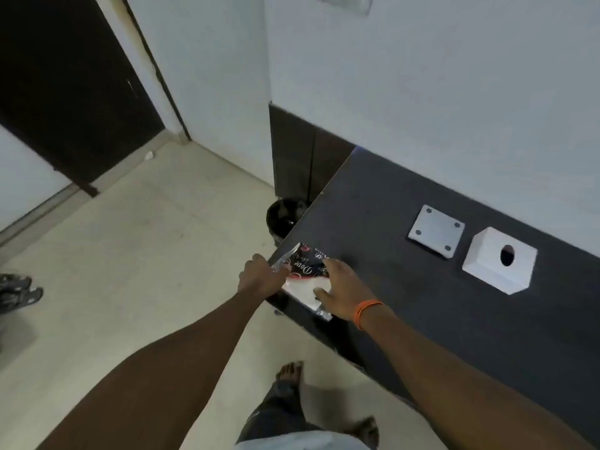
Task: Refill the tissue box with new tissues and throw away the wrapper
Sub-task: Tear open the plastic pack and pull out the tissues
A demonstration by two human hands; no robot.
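Head view showed the tissue pack [306, 277] lying at the near corner of the dark worktop [406, 287], both hands on it. The left hand [261, 276] was closed, pinching the wrapper's loose end, apparently to tear it open, while the right hand [344, 289] lay spread flat on top, likely steadying it. One white tissue box [500, 259] and one base plate [436, 230] waited well apart; one black bin [285, 217] stood below the worktop's edge.
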